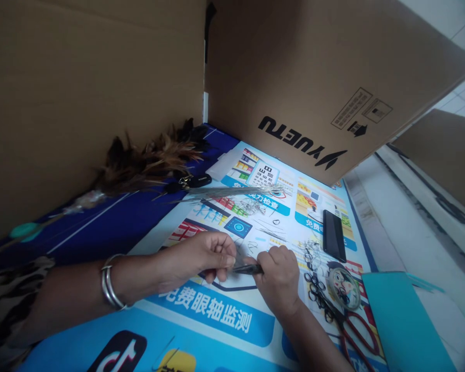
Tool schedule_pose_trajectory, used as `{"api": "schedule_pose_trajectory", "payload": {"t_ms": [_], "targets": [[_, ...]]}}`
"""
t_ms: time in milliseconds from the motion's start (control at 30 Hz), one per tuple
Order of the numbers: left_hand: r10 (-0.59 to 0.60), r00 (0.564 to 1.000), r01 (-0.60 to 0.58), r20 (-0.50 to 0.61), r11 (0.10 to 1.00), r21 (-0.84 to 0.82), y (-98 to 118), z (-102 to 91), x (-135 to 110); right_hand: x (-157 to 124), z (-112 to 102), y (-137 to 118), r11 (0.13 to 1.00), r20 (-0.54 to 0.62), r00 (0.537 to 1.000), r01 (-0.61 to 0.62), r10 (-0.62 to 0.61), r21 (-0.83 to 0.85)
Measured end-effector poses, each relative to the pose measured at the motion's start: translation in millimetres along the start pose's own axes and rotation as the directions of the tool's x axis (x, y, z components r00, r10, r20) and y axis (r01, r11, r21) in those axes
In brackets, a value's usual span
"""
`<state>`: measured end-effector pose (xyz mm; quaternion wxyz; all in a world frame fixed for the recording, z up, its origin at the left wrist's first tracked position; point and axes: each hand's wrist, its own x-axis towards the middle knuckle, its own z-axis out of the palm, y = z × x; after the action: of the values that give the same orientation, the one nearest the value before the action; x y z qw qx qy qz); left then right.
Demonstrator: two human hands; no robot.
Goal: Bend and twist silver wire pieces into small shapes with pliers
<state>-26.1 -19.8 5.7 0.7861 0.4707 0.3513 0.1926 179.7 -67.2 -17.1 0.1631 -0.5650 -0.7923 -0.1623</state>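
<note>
My right hand (279,279) is wrapped around a pair of pliers (248,269), whose dark jaws point left toward my other hand. The fingers of my left hand (213,257) are pinched together at the plier tips, on what looks like a thin wire; most of it is hidden or too fine to see. Beyond both hands lies a bundle of straight metal wires (236,190), with a loose tangle of thin wire (251,206) just in front of it. Small dark wire rings (314,288) are scattered right of my right hand.
Red-handled scissors (358,330), a roll of clear tape (344,288), a black phone (334,235) and a teal sheet (405,320) lie on the right. Brown feathers (151,157) and a black key fob (199,180) are at the back left. Cardboard walls (294,67) enclose the back.
</note>
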Motion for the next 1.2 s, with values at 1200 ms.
{"api": "schedule_pose_trajectory", "payload": {"t_ms": [1200], "targets": [[-0.079, 0.997, 0.076, -0.021, 0.987, -0.142, -9.6, 14.8, -12.6, -0.2, -0.2, 3.1, 1.000, -0.035, 0.999, 0.018, -0.018, -0.014]]}}
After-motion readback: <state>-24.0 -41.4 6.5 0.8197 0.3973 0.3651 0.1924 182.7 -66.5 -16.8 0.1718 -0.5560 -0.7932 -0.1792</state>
